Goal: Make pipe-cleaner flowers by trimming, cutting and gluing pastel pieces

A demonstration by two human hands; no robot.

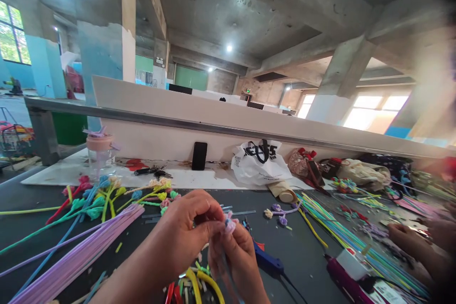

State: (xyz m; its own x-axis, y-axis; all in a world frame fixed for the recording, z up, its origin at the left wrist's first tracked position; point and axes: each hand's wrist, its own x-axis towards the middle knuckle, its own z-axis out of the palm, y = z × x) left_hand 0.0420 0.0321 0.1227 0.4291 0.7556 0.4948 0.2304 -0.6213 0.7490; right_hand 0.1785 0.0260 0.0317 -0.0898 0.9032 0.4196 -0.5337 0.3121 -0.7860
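Observation:
Both my hands meet at the lower middle, around a small pale pink flower [230, 224]. My left hand [188, 223] pinches it from the left with thumb and forefinger. My right hand [237, 256] is closed around its lower part, and a thin pale stem seems to run down below it, partly hidden. A blue-handled tool with a cord [269, 260] lies just right of my right hand. Under my wrists are yellow-handled pliers or scissors [204, 282], partly covered. To the left lie a bundle of pink fuzzy stems [89, 242] and several coloured flowers on stems [96, 202].
At right are a co-worker's hands [409, 242], long coloured stems [342, 223] and a purple device [342, 278]. Along the back stand a lidded jar [100, 156], a phone [199, 156] and a white plastic bag [261, 164], below a white partition [171, 135]. Keys [158, 171] lie nearby.

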